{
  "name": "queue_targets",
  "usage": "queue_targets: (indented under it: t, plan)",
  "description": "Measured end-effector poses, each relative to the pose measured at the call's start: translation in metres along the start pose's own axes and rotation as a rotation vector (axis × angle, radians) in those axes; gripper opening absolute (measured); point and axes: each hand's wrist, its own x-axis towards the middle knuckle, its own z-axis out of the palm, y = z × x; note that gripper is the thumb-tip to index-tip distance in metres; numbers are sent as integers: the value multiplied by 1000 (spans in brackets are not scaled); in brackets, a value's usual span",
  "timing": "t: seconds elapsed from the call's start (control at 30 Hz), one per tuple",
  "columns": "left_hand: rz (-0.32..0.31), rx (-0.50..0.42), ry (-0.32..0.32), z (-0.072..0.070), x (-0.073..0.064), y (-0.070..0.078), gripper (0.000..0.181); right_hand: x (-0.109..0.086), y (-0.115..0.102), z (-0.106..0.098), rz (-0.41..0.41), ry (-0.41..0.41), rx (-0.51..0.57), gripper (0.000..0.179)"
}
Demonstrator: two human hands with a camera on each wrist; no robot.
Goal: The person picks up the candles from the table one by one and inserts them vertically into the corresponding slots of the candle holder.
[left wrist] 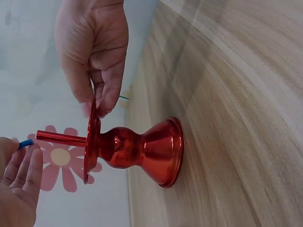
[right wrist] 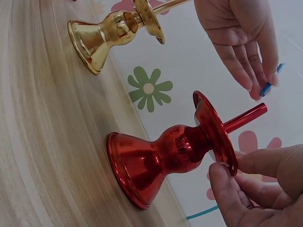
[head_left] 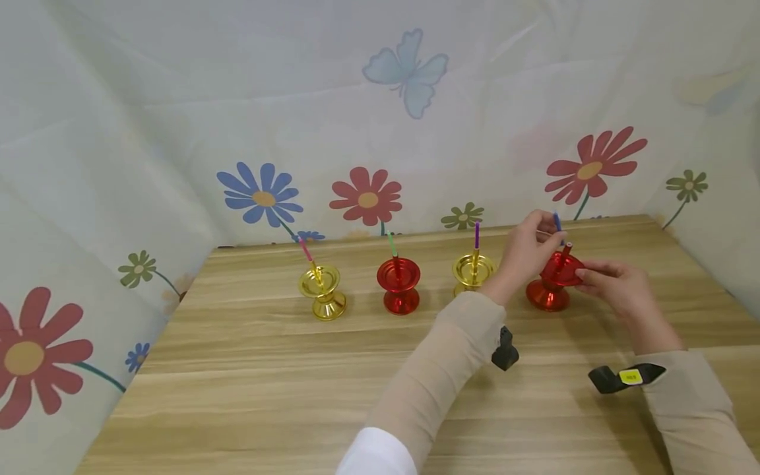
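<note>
My left hand [head_left: 530, 245] pinches a thin blue candle [head_left: 557, 221] just above the red candle holder [head_left: 549, 293] at the right end of the row. In the right wrist view the candle's lower end [right wrist: 265, 90] is close to the holder's upright red tube [right wrist: 246, 117], apart from it. With thumb and fingers my right hand [head_left: 620, 290] grips the rim of this holder's dish [left wrist: 92, 151]. The holder's flared base stands on the table.
To the left stand a gold holder [head_left: 469, 270] with a purple candle [head_left: 477, 235], a red holder [head_left: 399, 284] with a green candle [head_left: 392, 243], and a gold holder [head_left: 328, 303] with a pink candle [head_left: 305, 249]. A flowered cloth [head_left: 320, 132] hangs behind the wooden table [head_left: 285, 396].
</note>
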Motion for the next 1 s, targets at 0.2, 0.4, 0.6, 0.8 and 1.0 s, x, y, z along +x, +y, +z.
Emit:
queue_targets:
  t: [0.2, 0.4, 0.6, 0.8, 1.0]
  plan:
    - [2, 9, -5, 1, 0, 1, 21, 9, 8, -4, -20, -19, 4, 18]
    - [23, 2, -14, 4, 3, 3, 19, 4, 3, 0, -40, -28, 0, 9]
    - [48, 59, -32, 9, 3, 5, 16, -9, -9, 5, -38, -56, 71, 11]
    - [68, 138, -50, 8, 5, 8, 15, -9, -9, 4, -21, -27, -15, 12]
    - [117, 245, -89, 6, 7, 9, 17, 3, 3, -1, -42, -5, -20, 11]
